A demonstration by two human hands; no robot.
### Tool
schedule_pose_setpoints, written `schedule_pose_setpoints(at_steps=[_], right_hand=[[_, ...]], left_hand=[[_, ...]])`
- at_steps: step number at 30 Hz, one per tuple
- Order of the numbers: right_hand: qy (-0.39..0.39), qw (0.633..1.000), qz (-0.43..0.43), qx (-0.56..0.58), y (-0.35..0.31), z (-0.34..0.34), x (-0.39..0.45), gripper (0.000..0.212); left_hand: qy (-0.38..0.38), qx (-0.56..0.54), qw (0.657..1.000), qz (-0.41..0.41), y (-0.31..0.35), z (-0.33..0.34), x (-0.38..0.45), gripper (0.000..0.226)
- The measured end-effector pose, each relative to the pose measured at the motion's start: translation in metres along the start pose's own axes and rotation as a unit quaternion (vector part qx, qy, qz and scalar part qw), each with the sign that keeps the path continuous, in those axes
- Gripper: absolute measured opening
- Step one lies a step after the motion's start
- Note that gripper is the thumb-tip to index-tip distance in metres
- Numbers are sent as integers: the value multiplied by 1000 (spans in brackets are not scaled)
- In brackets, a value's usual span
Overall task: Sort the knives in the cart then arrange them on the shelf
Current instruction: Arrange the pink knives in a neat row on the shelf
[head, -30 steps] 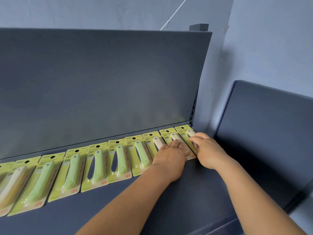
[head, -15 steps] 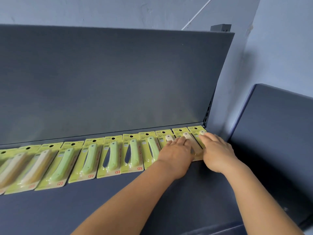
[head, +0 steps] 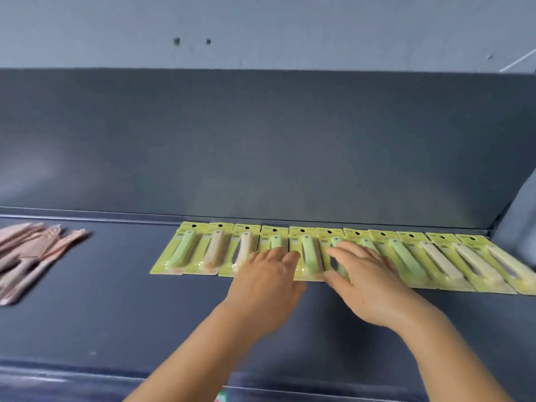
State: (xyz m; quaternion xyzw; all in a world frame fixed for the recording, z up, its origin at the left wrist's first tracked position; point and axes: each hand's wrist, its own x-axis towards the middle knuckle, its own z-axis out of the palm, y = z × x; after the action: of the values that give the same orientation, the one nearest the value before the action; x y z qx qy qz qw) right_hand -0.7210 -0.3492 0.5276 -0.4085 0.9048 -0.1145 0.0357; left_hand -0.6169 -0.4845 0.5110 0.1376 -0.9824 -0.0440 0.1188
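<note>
A row of several packaged knives [head: 307, 250] on yellow-green cards lies side by side along the back of the dark grey shelf [head: 116, 300]. Some have green handles, some cream. My left hand [head: 269, 282] lies flat with straight fingers on the packs near the row's middle. My right hand [head: 362, 277] is spread flat over the packs just to the right, thumb out toward the shelf front. Neither hand grips a pack. The cream-handled packs [head: 470, 265] reach the shelf's right end.
A blurred pile of pinkish-brown knives [head: 32, 253] lies at the shelf's left. The grey back panel [head: 261, 146] rises behind the row. The shelf's front lip [head: 87, 378] runs along the bottom. A grey upright [head: 519, 233] closes the right end.
Both hands have slid left along the row, from the cream-handled packs at the right end to the green-handled packs in the middle. The view has swung left, revealing the pinkish pile.
</note>
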Motion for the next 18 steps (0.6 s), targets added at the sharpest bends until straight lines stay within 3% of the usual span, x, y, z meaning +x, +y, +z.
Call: schedule_pose_setpoints(at_steps=[12,18], right_hand=[[-36,976,-171,127,-275,80,10,51],[-75,958,-253,110,-376,104,33,56]], left_hand=[[64,24,986,-149,-239,-61,-177,46],[96,34,968,-229,-328,-77,-229,43]])
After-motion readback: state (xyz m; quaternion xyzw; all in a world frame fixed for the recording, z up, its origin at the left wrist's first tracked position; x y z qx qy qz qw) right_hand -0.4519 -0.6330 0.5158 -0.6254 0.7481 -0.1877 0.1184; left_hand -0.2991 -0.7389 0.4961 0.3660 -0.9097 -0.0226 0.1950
